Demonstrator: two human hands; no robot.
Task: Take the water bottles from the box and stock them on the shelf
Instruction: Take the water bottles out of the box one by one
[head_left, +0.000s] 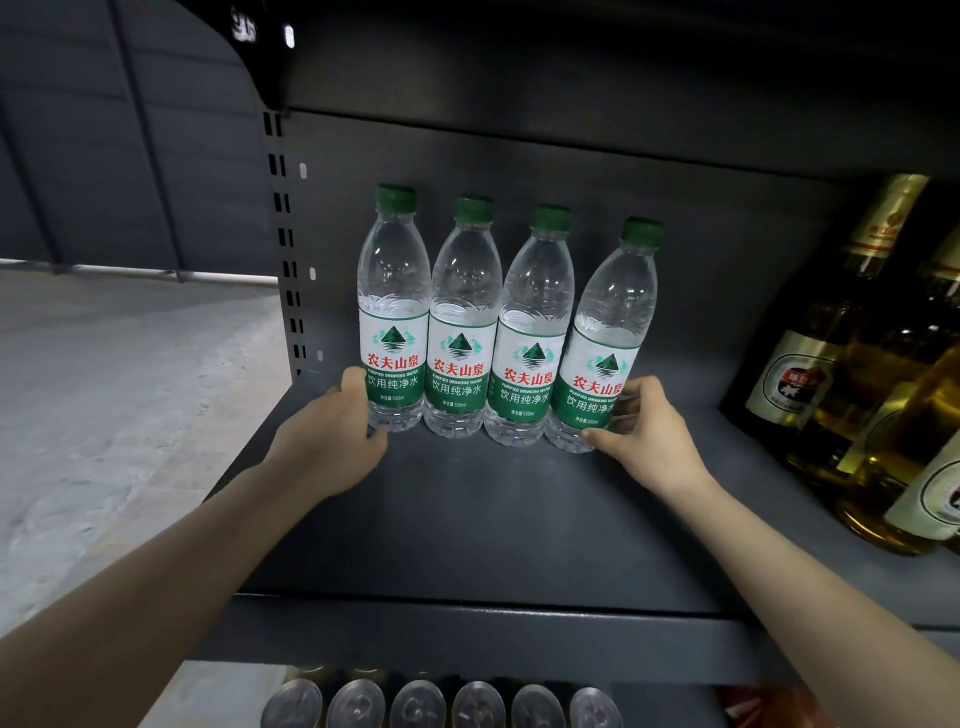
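Several clear water bottles with green caps and green-and-white labels stand in a tight row on the dark grey shelf (493, 519). My left hand (337, 431) grips the base of the leftmost bottle (394, 312). My right hand (644, 431) grips the base of the rightmost bottle (608, 338), which leans slightly to the right. Two more bottles (462, 322) stand between them, touching each other. The box is not in view.
Tall amber glass bottles (852, 364) crowd the right end of the same shelf. A row of can tops (441, 706) shows on the shelf below. The slotted shelf upright (285, 234) stands at the left, with grey floor (104, 389) beyond.
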